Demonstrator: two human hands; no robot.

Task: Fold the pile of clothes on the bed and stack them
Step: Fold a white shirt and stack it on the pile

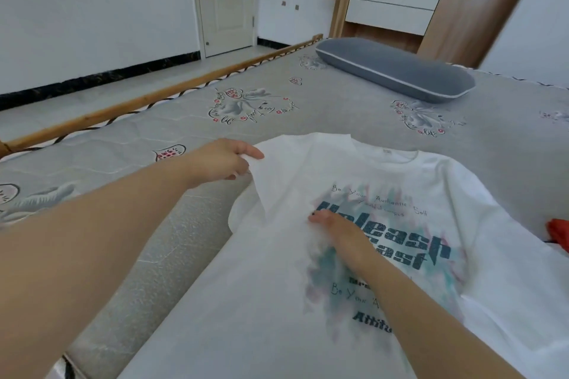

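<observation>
A white T-shirt (308,301) with a dark and teal print lies face up on the bed, collar toward the far side. My left hand (224,160) pinches the shirt's left sleeve (277,175), which is lifted and folded inward over the chest. Fingers together, my right hand (335,231) presses flat on the printed chest beside the fold and holds nothing.
The grey patterned mattress (172,138) stretches to a wooden bed rail (147,101) on the left. A long grey pillow (397,69) lies at the far end. A red garment (558,234) peeks in at the right edge. A drawer unit (397,3) stands beyond.
</observation>
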